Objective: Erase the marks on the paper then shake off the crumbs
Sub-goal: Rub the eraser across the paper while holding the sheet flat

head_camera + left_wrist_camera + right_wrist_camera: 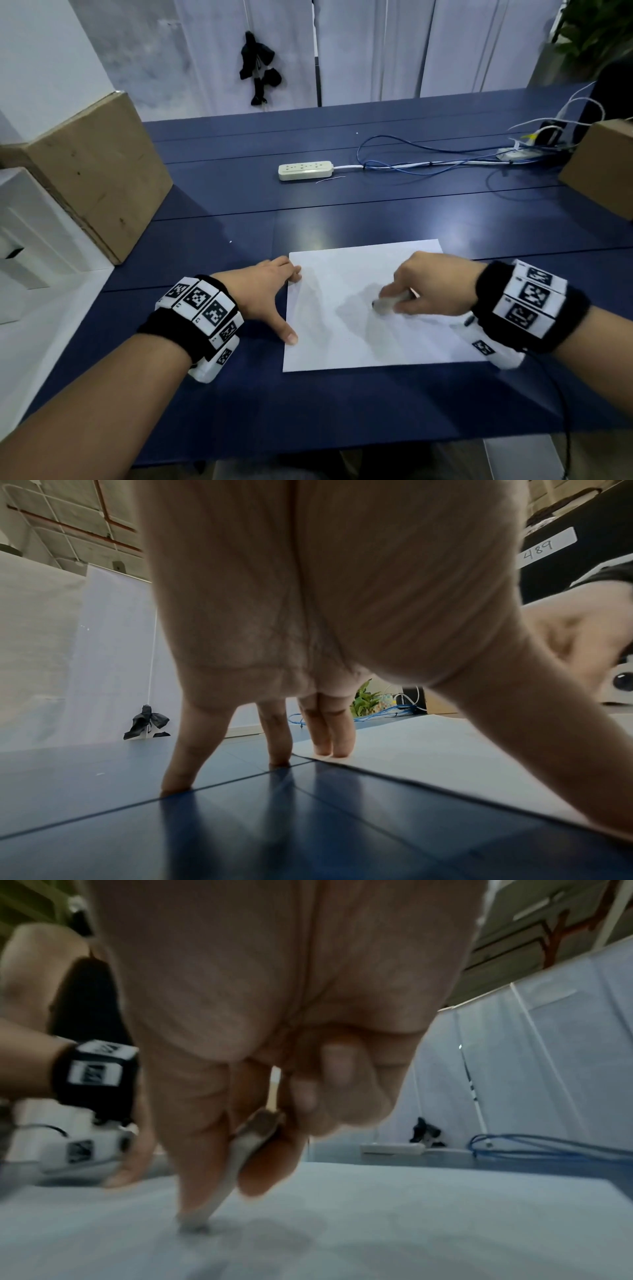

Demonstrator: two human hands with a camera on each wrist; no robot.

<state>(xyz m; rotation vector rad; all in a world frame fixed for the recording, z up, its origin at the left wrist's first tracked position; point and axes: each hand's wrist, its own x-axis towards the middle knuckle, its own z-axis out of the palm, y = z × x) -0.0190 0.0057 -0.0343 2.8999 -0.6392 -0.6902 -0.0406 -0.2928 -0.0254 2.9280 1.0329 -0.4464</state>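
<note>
Blue table (239, 394) bears the paper (335, 342), pinned only at its left edge by the flat, spread left hand (263, 291); hard rubbing with the eraser (385, 304) pinched in the right hand (431, 284) could buckle or tear it.

Both forearms reach in from the near edge, each wrist wrapped in a black band carrying white coded marker blocks. The left hand (265, 291) lies flat and spread, palm down, thumb pointing near and right, straight fingers (322, 731) extending far-right with their tips pressed down. The right hand (431, 286) is curled, thumb and forefinger pinching a slim white eraser (236, 1153) in a tight grip, its tip pressed downward to the left
</note>
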